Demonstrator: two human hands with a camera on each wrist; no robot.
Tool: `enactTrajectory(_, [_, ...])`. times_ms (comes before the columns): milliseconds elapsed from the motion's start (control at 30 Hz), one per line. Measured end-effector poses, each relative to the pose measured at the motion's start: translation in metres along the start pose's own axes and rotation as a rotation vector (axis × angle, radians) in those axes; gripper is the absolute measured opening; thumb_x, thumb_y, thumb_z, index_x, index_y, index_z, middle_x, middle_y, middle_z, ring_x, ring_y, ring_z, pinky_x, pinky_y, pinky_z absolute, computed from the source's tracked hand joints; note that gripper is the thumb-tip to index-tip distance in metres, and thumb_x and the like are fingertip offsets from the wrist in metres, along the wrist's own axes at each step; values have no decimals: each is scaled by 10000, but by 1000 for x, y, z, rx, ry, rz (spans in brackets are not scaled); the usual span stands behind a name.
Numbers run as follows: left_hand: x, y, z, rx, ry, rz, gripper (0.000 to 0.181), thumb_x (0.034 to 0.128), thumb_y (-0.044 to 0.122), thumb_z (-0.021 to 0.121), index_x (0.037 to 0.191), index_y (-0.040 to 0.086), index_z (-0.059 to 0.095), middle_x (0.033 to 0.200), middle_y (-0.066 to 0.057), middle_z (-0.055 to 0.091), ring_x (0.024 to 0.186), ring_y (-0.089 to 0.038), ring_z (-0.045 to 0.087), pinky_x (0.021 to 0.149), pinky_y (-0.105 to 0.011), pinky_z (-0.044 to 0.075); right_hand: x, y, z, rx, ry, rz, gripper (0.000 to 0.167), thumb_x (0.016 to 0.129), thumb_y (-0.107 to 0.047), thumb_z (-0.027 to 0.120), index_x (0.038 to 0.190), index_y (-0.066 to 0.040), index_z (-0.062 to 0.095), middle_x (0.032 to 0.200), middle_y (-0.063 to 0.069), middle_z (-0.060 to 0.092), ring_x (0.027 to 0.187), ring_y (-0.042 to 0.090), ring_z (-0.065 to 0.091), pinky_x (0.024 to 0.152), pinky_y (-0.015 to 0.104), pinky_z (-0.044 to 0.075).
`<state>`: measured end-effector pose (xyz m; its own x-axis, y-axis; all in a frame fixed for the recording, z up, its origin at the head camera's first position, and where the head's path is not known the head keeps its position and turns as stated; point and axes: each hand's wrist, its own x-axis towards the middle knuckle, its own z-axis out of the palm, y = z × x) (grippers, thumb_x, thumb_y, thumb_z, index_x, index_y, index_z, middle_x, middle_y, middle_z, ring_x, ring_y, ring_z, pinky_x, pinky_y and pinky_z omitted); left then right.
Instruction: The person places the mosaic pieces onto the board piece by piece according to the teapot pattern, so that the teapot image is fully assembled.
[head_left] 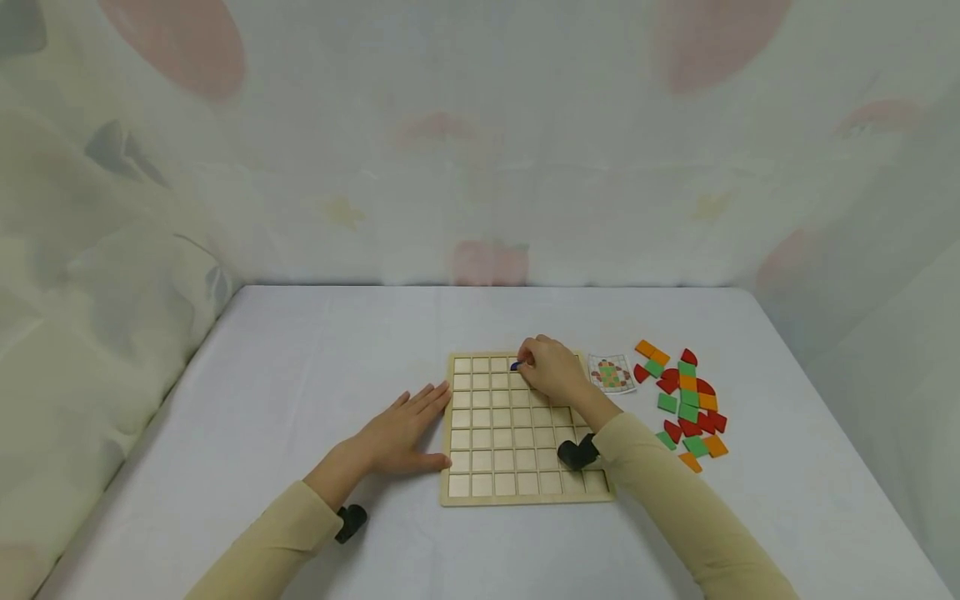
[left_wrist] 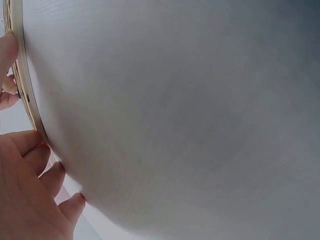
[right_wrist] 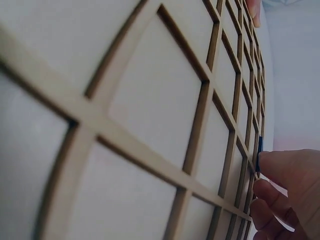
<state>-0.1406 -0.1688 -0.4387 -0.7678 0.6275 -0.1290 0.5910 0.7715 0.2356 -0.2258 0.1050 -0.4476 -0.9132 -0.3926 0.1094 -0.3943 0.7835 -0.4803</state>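
Note:
A wooden grid board (head_left: 525,501) with square cells lies flat on the white table. At its far row my right hand (head_left: 553,369) pinches a small dark blue tile (head_left: 515,366); much of the tile is covered by the fingers. The right wrist view shows the thumb side of that hand against the blue tile (right_wrist: 260,152), low over the grid. My left hand (head_left: 405,435) rests on the table with its fingers spread, its fingertips and thumb touching the board's left edge. In the left wrist view its fingers (left_wrist: 35,157) meet the wooden rim.
A small printed pattern card (head_left: 611,374) lies just right of the board. Farther right are scattered red, green and orange tiles (head_left: 687,412), some overlapping. A patterned cloth wall (head_left: 487,200) stands behind the table, with cloth at both sides.

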Motion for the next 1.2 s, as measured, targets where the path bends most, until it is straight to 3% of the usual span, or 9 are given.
enactTrajectory(467, [0,0,0,-2,-8,-4,934,807,580,579,1465,35,201,1537,-101,161,1395,-303,190,1087,-539,213,-1,2,1,0,11,-7,61,860,-170,622,892,-121,641,806,9,540,674,137,475,575,252,412])
enactTrajectory(767, [0,1,-2,-12,-7,0,925,810,562,589,1462,28,208,1535,-107,167,1393,-309,194,1085,-543,213,-3,4,-2,27,36,2,100,871,-167,609,938,-116,661,869,6,614,754,140,575,618,262,476])
enactTrajectory(1000, [0,0,-1,-20,-4,-5,930,804,565,595,1463,34,210,1537,-102,165,1394,-306,193,1084,-546,213,-14,9,-12,58,82,-36,114,870,-153,617,960,-100,663,877,8,632,740,143,584,613,275,477])
enactTrajectory(1200, [1,-4,2,-30,12,6,941,795,581,596,1462,38,216,1535,-99,173,1392,-307,201,1082,-548,214,-29,15,-29,60,158,-115,88,845,-101,639,923,-68,664,830,24,629,693,142,563,591,262,469])
